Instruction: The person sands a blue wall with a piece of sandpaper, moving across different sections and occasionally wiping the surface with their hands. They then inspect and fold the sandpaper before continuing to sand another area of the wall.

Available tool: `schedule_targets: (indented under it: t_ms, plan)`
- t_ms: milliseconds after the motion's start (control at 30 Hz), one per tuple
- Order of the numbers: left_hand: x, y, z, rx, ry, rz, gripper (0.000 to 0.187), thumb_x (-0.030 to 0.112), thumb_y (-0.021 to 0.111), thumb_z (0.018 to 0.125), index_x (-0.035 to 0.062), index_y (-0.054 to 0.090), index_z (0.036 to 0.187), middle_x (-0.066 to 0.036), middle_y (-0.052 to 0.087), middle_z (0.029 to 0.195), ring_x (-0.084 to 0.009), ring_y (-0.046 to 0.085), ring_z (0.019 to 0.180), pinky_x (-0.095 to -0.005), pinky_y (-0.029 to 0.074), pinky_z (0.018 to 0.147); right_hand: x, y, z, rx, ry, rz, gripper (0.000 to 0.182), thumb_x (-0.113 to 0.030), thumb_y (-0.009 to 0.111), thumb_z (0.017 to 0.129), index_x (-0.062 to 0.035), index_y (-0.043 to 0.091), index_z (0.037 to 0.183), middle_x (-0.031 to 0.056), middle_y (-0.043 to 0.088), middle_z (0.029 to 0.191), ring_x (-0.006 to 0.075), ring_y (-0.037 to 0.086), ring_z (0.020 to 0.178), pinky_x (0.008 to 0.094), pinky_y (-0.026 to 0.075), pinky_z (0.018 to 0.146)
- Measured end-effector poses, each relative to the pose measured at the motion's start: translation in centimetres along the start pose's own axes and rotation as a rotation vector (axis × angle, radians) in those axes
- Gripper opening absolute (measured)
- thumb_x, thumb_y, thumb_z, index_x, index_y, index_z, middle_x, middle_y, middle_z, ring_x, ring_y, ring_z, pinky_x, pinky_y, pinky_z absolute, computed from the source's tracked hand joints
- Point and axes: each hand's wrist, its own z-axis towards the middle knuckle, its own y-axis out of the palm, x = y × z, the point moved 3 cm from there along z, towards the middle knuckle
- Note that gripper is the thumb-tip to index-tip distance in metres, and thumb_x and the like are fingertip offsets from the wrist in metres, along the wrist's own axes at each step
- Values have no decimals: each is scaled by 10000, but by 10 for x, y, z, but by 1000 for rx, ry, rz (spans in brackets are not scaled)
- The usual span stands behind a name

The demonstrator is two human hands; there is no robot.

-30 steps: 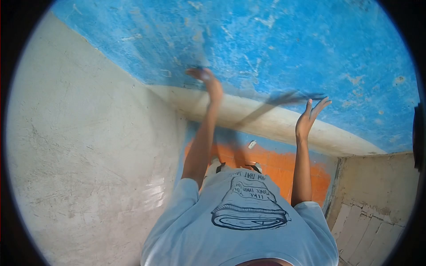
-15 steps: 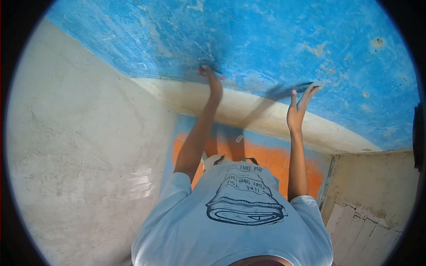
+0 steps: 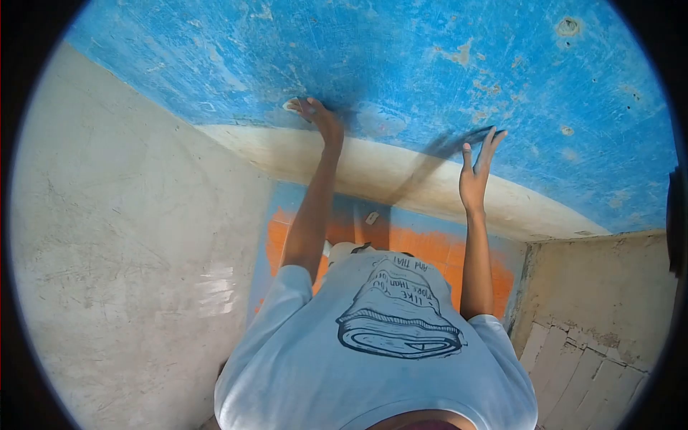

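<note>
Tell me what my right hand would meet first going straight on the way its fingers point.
Most likely the blue wall: your right hand slants up toward it, fingertips close to their shadow. Whether they touch it is unclear.

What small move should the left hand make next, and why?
Probably one short rub across the blue wall: the left hand appears to hold a small pale piece close to it, and the wall shows pale worn patches. The right hand is open.
</note>
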Motion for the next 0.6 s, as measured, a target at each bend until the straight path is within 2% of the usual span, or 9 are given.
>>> schedule_targets:
  t_ms: [67,133,233,300,367,433,500,567,600]
  plan:
    - [20,13,-16,39,-8,-144,848,508,307,1108,-35,-123,1597,-247,-202,1672,-387,-79,1571,-503,21,1264,9,15,-10,-3,19,57,841,-451,473,1079,-51,-8,1641,178,-225,1684,405,-78,1567,544,82,1265]
    - [59,80,-108,-6,0,-118,878,548,323,1095,11,-146,1607,-239,-203,1675,-379,-94,1569,-504,26,1263,11,36,-13,14,19,95,836,-451,478,1078,-49,10,1642,180,-216,1686,403,-78,1567,535,80,1266]
    - [85,66,-160,-368,-130,44,915,585,339,1078,40,-168,1610,-235,-213,1674,-370,-135,1565,-509,2,1262,1,42,-11,33,64,75,846,-448,479,1078,-48,-9,1641,177,-218,1687,400,-80,1568,532,67,1266]
    - [81,51,-138,-375,-203,-259,939,610,321,1070,14,-175,1599,-239,-227,1668,-372,-167,1559,-514,-33,1258,-7,30,-13,47,92,121,854,-443,477,1079,-48,-33,1638,181,-200,1691,385,-87,1570,525,57,1268]
    - [34,24,-63,-161,-191,-369,952,626,289,1067,-25,-171,1587,-240,-238,1664,-374,-176,1558,-519,-61,1255,3,16,-12,57,117,109,857,-440,480,1079,-50,-41,1638,182,-189,1694,378,-88,1571,521,60,1268]
    - [21,5,-26,-27,-132,-100,938,616,276,1072,-37,-157,1587,-238,-238,1665,-371,-168,1560,-522,-63,1255,10,15,-14,59,154,118,852,-418,491,1079,-58,-40,1639,183,-178,1696,372,-90,1572,526,86,1267]
    - [25,22,-28,127,-57,19,912,592,281,1082,-34,-142,1593,-238,-235,1666,-368,-171,1560,-524,-60,1256,6,21,-13,59,160,157,854,-410,495,1080,-63,-49,1639,186,-184,1694,376,-95,1571,534,97,1264]
    - [7,73,-99,-74,3,-82,840,476,301,1118,-52,-160,1581,-231,-199,1677,-332,-126,1572,-421,-26,1274,-9,33,-9,74,144,187,854,-404,493,1082,-66,-60,1638,194,-186,1692,380,-101,1569,543,105,1262]
    - [84,74,-142,-253,-119,-17,883,525,302,1103,-46,-175,1578,-238,-247,1661,-327,-194,1559,-434,-74,1265,-14,38,-8,75,139,201,854,-401,492,1083,-68,-66,1637,197,-187,1691,381,-104,1569,548,109,1260]
